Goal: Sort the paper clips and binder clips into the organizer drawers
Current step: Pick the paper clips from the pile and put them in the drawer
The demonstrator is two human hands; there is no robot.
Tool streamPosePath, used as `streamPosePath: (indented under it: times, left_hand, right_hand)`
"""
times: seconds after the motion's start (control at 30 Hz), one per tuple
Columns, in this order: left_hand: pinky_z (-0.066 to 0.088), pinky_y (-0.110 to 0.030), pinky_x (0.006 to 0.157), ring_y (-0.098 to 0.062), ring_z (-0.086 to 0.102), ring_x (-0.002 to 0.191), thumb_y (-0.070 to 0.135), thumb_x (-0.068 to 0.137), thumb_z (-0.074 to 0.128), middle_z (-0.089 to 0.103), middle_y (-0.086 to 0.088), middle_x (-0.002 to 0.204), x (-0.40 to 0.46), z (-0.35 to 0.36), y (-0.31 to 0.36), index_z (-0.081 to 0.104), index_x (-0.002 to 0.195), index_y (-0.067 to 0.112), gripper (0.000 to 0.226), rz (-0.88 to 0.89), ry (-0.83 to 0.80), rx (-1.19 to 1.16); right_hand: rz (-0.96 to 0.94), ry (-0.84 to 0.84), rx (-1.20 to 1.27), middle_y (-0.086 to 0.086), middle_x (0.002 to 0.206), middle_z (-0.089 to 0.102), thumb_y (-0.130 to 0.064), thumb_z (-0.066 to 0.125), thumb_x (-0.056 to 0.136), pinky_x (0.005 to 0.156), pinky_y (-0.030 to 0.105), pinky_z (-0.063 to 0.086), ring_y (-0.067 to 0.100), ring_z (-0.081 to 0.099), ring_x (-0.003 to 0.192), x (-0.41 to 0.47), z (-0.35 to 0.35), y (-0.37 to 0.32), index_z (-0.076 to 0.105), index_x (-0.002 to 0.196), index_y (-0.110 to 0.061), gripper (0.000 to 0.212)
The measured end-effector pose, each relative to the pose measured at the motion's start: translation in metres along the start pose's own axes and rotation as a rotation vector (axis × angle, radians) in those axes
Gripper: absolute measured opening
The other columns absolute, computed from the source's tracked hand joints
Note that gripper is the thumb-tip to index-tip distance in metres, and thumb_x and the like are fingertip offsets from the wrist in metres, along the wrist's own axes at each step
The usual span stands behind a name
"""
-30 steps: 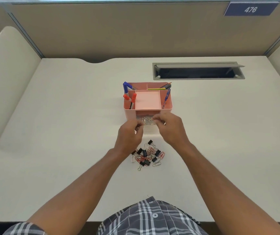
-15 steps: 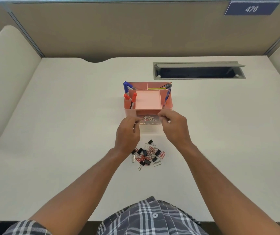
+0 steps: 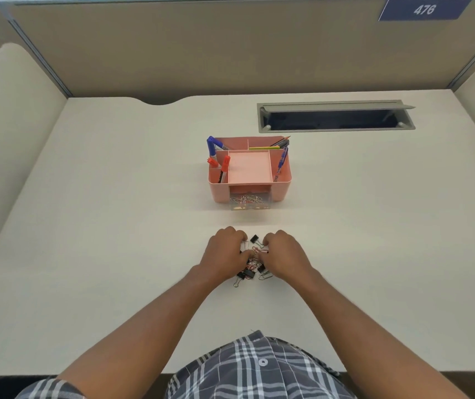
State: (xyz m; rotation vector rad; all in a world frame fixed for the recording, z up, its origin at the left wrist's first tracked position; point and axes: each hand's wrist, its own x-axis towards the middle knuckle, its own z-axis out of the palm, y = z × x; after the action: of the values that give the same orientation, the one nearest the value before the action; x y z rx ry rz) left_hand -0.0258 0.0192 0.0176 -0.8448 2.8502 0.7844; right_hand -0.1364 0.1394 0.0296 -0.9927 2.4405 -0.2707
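Observation:
A pink desk organizer (image 3: 283, 185) stands mid-desk. Its clear front drawer (image 3: 250, 201) holds several paper clips and sticks out a little. Nearer to me lies a mixed pile of clips (image 3: 255, 260): black binder clips with red and silver paper clips. One black binder clip (image 3: 255, 239) sits at the pile's far edge. My left hand (image 3: 224, 251) rests on the pile's left side and my right hand (image 3: 283, 254) on its right, fingers curled down into the clips. The fingers hide whether either hand grips a clip.
Blue pens (image 3: 211, 144), red markers (image 3: 224, 164) and pencils (image 3: 281, 142) stand in the organizer's top compartments. A grey cable slot (image 3: 335, 119) with its lid raised lies behind it on the right. Partition walls enclose the desk on three sides.
Both hands left the clear drawer at the organizer's front and came back toward me, down onto the clip pile. The drawer now sits further into the organizer.

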Motion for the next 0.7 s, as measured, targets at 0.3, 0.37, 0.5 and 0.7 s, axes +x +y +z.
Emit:
streamPosePath:
  times: [0.3,0.37,0.5,0.7]
  left_hand:
    - [0.048,-0.040,0.085,-0.027,0.059,0.100,0.017,0.090,0.057,0.068,-0.003,0.105,0.002,0.002,0.005,0.060,0.119,0.016,0.028,-0.013,0.012,0.020]
    - [0.048,-0.038,0.084,-0.027,0.060,0.099,0.014,0.092,0.054,0.069,-0.004,0.106,0.001,0.002,0.002,0.060,0.118,0.016,0.027,-0.024,0.027,-0.002]
    - [0.044,-0.031,0.080,-0.025,0.060,0.100,0.007,0.091,0.050,0.068,-0.005,0.107,-0.002,0.002,-0.003,0.060,0.118,0.015,0.030,-0.058,0.033,-0.061]
    - [0.048,-0.033,0.083,-0.023,0.059,0.097,0.008,0.088,0.054,0.061,-0.004,0.107,-0.007,-0.003,-0.005,0.059,0.118,0.017,0.032,-0.092,0.019,-0.166]
  right_hand:
    - [-0.047,0.068,0.024,0.009,0.099,0.061,-0.022,0.059,0.093,0.075,0.035,0.047,0.029,0.059,0.093,0.004,0.008,-0.005,0.065,0.098,-0.010,0.014]
    - [-0.045,0.061,0.043,0.008,0.099,0.062,-0.021,0.057,0.093,0.077,0.035,0.047,0.028,0.060,0.093,0.004,0.005,-0.002,0.065,0.097,-0.011,0.013]
    - [-0.036,0.034,0.076,0.006,0.100,0.063,-0.017,0.054,0.094,0.080,0.035,0.049,0.027,0.060,0.093,0.004,-0.001,0.001,0.067,0.099,-0.013,0.015]
    - [-0.048,0.029,0.085,0.006,0.097,0.063,-0.012,0.051,0.092,0.076,0.034,0.049,0.027,0.061,0.090,0.001,-0.005,0.003,0.066,0.093,-0.012,0.015]
